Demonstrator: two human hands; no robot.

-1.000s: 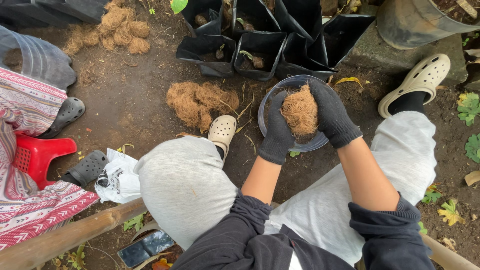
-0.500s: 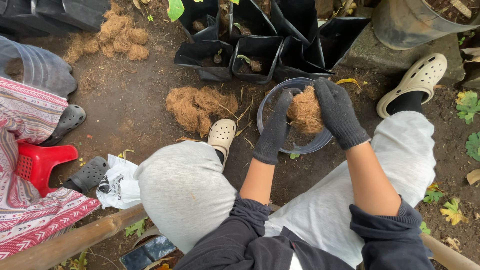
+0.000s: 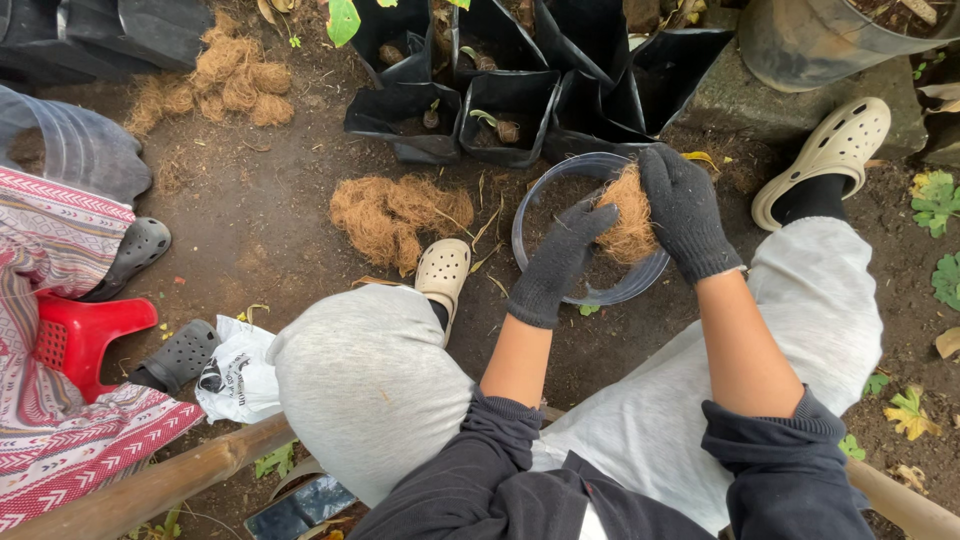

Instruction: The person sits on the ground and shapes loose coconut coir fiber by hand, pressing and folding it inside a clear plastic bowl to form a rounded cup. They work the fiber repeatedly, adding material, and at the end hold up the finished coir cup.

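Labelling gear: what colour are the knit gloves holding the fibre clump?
Dark grey knit gloves, left hand and right hand, clearest in the head view.

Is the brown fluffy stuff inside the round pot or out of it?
Partly in. The coconut fibre clump sits over the round pot's rim, pinched between the gloved left hand and right hand.

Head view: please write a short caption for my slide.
Two gloved hands, left hand and right hand, hold a coconut-fibre clump over a round pot.
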